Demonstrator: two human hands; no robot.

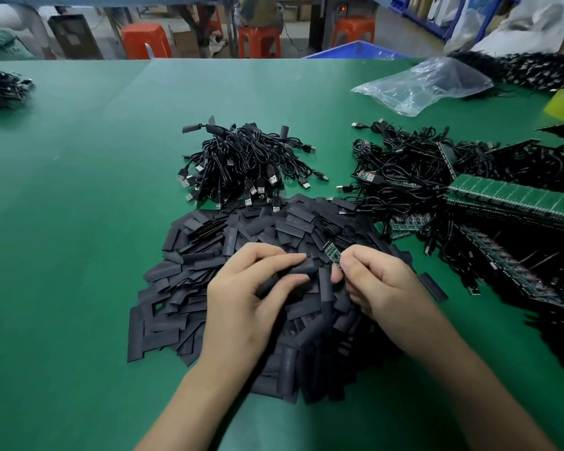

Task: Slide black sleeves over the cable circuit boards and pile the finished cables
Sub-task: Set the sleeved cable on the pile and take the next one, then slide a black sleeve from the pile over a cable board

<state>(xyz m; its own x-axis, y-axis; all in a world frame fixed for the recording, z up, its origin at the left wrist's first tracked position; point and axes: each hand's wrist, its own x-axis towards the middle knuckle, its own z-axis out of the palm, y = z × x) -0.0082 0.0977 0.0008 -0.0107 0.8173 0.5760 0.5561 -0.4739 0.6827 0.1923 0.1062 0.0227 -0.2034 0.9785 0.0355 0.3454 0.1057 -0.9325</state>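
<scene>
Head view: mid-sleeving above the sleeve heap (pixel 209 255). Pinching 1 black sleeve (pixel 303 266) in left hand (pixel 251 294), circuit board (pixel 332 253) in right hand (pixel 381 281), just apart. Next, probably: aligning board with sleeve mouth, pushing in.

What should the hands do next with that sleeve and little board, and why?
Probably ease the circuit board into the black sleeve. The left hand grips the sleeve with its end toward the board, which the right hand pinches just beside it, uncovered and not yet inside.
</scene>
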